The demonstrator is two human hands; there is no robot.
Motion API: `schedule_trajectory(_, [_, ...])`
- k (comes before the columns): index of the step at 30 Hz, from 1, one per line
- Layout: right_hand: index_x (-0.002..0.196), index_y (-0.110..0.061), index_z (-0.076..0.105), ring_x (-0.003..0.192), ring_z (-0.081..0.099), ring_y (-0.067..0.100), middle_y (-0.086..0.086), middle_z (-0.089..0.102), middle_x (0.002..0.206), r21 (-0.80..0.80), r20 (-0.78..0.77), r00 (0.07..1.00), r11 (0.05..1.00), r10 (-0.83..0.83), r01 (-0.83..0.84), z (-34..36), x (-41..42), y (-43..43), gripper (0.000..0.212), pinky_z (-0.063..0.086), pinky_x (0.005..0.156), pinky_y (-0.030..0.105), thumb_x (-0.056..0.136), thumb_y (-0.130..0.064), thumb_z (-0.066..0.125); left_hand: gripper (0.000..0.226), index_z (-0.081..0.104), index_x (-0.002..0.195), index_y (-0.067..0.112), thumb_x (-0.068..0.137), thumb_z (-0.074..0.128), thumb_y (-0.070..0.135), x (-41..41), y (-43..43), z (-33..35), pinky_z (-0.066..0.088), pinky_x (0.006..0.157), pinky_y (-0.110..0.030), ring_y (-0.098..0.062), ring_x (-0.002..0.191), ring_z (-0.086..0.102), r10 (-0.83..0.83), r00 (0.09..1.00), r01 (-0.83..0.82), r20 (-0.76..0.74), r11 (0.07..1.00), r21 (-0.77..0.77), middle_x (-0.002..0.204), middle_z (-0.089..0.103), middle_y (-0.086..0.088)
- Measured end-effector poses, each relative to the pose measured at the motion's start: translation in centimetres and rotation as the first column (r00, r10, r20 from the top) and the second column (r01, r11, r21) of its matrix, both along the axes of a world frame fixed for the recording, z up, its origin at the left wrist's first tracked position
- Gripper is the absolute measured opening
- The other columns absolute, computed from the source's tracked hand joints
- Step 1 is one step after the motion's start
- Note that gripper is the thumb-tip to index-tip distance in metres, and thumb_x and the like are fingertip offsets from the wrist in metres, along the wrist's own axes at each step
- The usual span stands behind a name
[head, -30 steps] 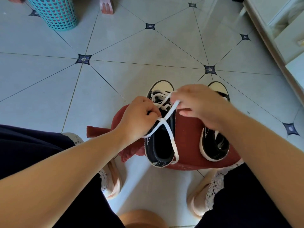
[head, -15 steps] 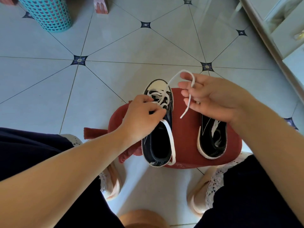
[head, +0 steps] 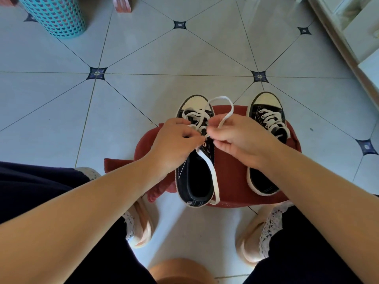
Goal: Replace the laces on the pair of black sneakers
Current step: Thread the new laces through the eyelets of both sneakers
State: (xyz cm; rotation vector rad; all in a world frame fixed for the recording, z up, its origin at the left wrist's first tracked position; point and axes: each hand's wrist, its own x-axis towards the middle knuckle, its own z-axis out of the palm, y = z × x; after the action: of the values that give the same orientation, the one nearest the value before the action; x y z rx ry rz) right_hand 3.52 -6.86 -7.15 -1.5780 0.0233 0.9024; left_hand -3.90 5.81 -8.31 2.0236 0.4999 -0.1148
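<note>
My left hand (head: 176, 144) and right hand (head: 240, 140) both pinch the lace (head: 222, 98) by the eyelet (head: 204, 144), where a slipping tip could miss it.

Two sneakers (head: 195, 177) side by side on stool (head: 231, 177).

Home — tiled floor (head: 143, 58), laundry basket (head: 55, 15)

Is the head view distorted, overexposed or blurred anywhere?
Head view: wide-angle stretch enlarges the forearms at the bottom edge; the cabinet at top right is washed out; left hand, right hand and lace look sharp.
</note>
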Motion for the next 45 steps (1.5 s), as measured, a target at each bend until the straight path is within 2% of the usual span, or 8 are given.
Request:
schedule_trajectory(14, [0.083,-0.015,0.063,0.073,0.064,0.005,0.002,0.064,0.081,-0.189,0.169,0.985,0.982,0.040,-0.007,-0.8,-0.2,-0.8,0.014,0.053,0.064,0.013,0.084,-0.001,0.063,0.019,0.072,0.096,0.023,0.087,0.058,0.014,-0.1,0.1,-0.6,0.026,0.096,-0.018,-0.004,0.112,0.040,0.025,0.999,-0.026,0.024,0.999,0.048,0.122,0.045,0.007])
schedule_trajectory(20, [0.080,-0.017,0.067,0.072,0.063,0.008,0.002,0.067,0.079,-0.197,0.230,0.971,0.980,0.062,-0.016,-1.1,-0.5,-0.3,0.015,0.052,0.063,0.013,0.079,-0.001,0.066,0.016,0.074,0.096,0.018,0.081,0.068,0.018,0.1,-0.2,-0.4,0.033,0.081,-0.013,-0.001,0.099,0.043,0.037,0.998,-0.039,0.047,0.998,0.053,0.097,0.047,0.018])
schedule_trajectory(28, [0.107,-0.030,0.058,0.097,0.059,0.004,-0.007,0.064,0.102,-0.222,0.199,0.950,0.956,0.239,-0.194,-0.3,-0.1,-0.4,0.026,0.043,0.073,0.020,0.083,-0.026,0.067,0.006,0.070,0.085,0.018,0.082,0.065,0.019,0.5,-0.2,-1.3,0.021,0.072,-0.003,-0.005,0.109,0.041,-0.033,0.996,0.007,0.085,0.959,0.284,0.114,0.042,0.006])
schedule_trajectory(33, [0.105,-0.032,0.060,0.085,0.056,0.010,-0.002,0.057,0.088,-0.262,0.194,0.932,0.931,0.307,-0.252,-0.2,0.1,-0.3,0.033,0.044,0.076,0.024,0.081,-0.011,0.066,0.012,0.055,0.074,0.014,0.086,0.056,0.009,0.4,0.1,0.0,0.032,0.074,-0.006,-0.008,0.103,0.048,0.003,0.980,-0.068,0.198,0.944,0.323,0.114,0.049,0.003])
schedule_trajectory(35, [0.105,-0.029,0.060,0.079,0.052,0.010,-0.004,0.053,0.081,-0.268,0.213,0.937,0.939,0.276,-0.216,-0.2,0.1,-0.3,0.032,0.045,0.074,0.024,0.081,-0.006,0.063,0.017,0.052,0.072,0.014,0.086,0.054,0.004,0.8,0.7,1.6,0.040,0.089,-0.020,-0.014,0.106,0.055,0.144,0.953,-0.196,0.268,0.964,0.178,0.108,0.057,0.002])
schedule_trajectory(37, [0.110,-0.026,0.058,0.084,0.055,0.012,-0.002,0.056,0.087,-0.245,0.193,0.949,0.949,0.249,-0.199,-0.4,-0.1,-0.3,0.036,0.047,0.074,0.024,0.082,-0.004,0.062,0.024,0.048,0.069,0.013,0.088,0.049,-0.001,1.0,1.4,3.6,0.049,0.092,-0.034,-0.018,0.095,0.065,0.356,0.897,-0.285,0.262,0.919,-0.273,0.094,0.065,0.002])
schedule_trajectory(40, [0.120,-0.023,0.052,0.096,0.059,0.016,0.006,0.059,0.110,-0.249,0.165,0.965,0.955,0.205,-0.161,-0.6,-0.2,-0.2,0.044,0.049,0.070,0.022,0.081,-0.004,0.063,0.026,0.045,0.073,0.007,0.096,0.035,0.000,0.9,2.3,5.7,0.058,0.066,-0.034,-0.016,0.055,0.064,0.489,0.861,-0.176,0.140,0.545,-0.820,0.069,0.062,-0.006])
schedule_trajectory(45, [0.123,-0.016,0.046,0.085,0.065,0.011,0.002,0.062,0.103,-0.286,0.121,0.975,0.947,0.186,-0.145,-0.4,-0.3,-0.4,0.044,0.053,0.070,0.024,0.083,-0.013,0.066,0.020,0.039,0.073,0.014,0.091,0.035,0.007,0.7,4.6,7.8,0.027,0.035,-0.011,-0.003,0.036,0.028,0.383,0.922,-0.042,0.049,0.225,-0.973,0.055,0.048,0.002])
